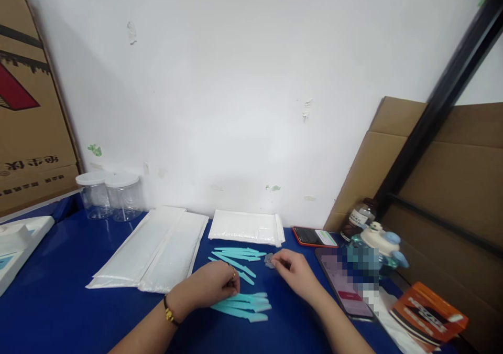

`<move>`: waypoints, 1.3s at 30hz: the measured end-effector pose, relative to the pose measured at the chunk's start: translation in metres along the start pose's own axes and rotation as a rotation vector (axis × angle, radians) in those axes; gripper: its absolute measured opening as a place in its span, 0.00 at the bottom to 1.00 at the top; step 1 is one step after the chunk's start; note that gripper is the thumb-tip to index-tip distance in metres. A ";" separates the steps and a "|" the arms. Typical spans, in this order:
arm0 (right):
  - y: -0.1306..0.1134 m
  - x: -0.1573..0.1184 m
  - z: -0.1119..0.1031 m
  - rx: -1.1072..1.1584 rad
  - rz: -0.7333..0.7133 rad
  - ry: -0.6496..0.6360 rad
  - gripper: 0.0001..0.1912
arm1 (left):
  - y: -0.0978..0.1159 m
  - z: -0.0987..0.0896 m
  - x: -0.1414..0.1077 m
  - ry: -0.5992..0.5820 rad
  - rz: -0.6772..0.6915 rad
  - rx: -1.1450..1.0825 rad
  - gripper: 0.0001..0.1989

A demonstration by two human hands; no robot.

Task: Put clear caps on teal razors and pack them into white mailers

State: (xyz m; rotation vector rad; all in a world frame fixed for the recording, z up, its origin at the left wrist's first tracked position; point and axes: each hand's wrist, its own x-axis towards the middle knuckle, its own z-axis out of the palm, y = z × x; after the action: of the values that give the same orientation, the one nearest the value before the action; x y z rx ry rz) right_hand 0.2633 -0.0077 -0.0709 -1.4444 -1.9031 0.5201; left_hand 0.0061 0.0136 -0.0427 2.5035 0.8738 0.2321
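Observation:
Several turquoise eyebrow razors lie on the blue table in two loose groups: an upper group (236,256) and a lower group (251,308). My left hand (216,285) is bent down over the razors, partly covering both groups. Its fingers are curled together and touch or nearly touch the lower group; what is in them is hidden. To the right, my right hand (294,271) pinches with thumb and forefinger at a small translucent piece (269,260), just past the tips of the upper razors. That piece is too small to name surely.
White padded mailers (168,254) lie at left, another mailer (243,228) by the wall. Two clear jars (123,199) stand behind. At right are a red-edged phone (314,236), a larger phone (341,286), a brown bottle (357,220), a teal-and-cream bottle (379,246) and an orange box (428,314).

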 end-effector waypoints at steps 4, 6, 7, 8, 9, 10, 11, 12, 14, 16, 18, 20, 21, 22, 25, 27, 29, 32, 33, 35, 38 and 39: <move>0.013 0.001 -0.012 -0.148 -0.007 0.049 0.09 | -0.001 0.002 0.001 -0.008 -0.043 -0.004 0.07; 0.015 0.000 -0.010 -0.184 -0.026 0.011 0.08 | -0.008 0.004 0.004 0.046 -0.058 0.061 0.06; 0.015 -0.001 -0.008 -0.204 -0.033 -0.019 0.07 | -0.013 0.005 0.005 0.085 -0.063 0.108 0.07; 0.015 -0.001 -0.006 -0.230 -0.039 -0.051 0.07 | -0.018 0.007 0.007 0.123 -0.067 0.156 0.09; 0.014 -0.001 -0.003 -0.262 -0.045 -0.079 0.07 | -0.023 0.008 0.008 0.154 -0.069 0.199 0.11; 0.013 -0.001 -0.001 -0.299 -0.049 -0.098 0.07 | -0.027 0.010 0.009 0.175 -0.070 0.231 0.11; 0.013 0.000 0.001 -0.343 -0.054 -0.109 0.06 | -0.032 0.011 0.010 0.185 -0.069 0.252 0.11; 0.012 0.000 0.004 -0.390 -0.061 -0.112 0.06 | -0.035 0.012 0.011 0.189 -0.065 0.265 0.09; 0.009 0.000 0.008 -0.486 -0.091 -0.104 0.06 | -0.039 0.014 0.012 0.187 -0.046 0.289 0.05; 0.006 0.000 0.011 -0.564 -0.138 -0.090 0.07 | -0.038 0.014 0.014 0.186 -0.012 0.330 0.02; 0.003 -0.001 0.014 -0.603 -0.178 -0.083 0.08 | -0.035 0.014 0.016 0.190 0.016 0.403 0.04; 0.000 -0.002 0.015 -0.583 -0.189 -0.084 0.07 | -0.030 0.014 0.018 0.194 0.024 0.481 0.07; -0.001 -0.003 0.015 -0.547 -0.184 -0.089 0.07 | -0.028 0.014 0.019 0.198 0.022 0.512 0.08; -0.003 -0.003 0.014 -0.497 -0.173 -0.099 0.07 | -0.026 0.014 0.020 0.203 0.020 0.536 0.09; -0.007 -0.005 0.012 -0.309 -0.134 -0.142 0.07 | -0.021 0.013 0.020 0.222 0.028 0.554 0.09; -0.010 -0.006 0.011 -0.215 -0.130 -0.165 0.07 | -0.020 0.012 0.020 0.230 0.039 0.553 0.09; -0.013 -0.006 0.012 -0.162 -0.137 -0.172 0.07 | -0.020 0.011 0.019 0.231 0.049 0.556 0.09; -0.017 -0.005 0.014 -0.114 -0.139 -0.171 0.07 | -0.020 0.011 0.019 0.232 0.070 0.567 0.09; -0.017 -0.005 0.015 -0.102 -0.139 -0.167 0.07 | -0.020 0.011 0.019 0.235 0.076 0.569 0.09; -0.017 -0.005 0.016 -0.078 -0.135 -0.156 0.06 | -0.019 0.011 0.019 0.238 0.083 0.567 0.09; -0.017 -0.005 0.019 -0.035 -0.123 -0.158 0.06 | -0.015 0.010 0.018 0.235 0.089 0.562 0.10; -0.018 -0.005 0.020 -0.020 -0.119 -0.166 0.06 | -0.013 0.010 0.018 0.233 0.091 0.561 0.10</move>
State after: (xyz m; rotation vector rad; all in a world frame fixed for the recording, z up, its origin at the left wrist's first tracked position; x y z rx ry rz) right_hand 0.2376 -0.0160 -0.0741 -1.3253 -2.1155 0.5812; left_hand 0.0159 0.0301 -0.0574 3.0871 1.0293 0.3545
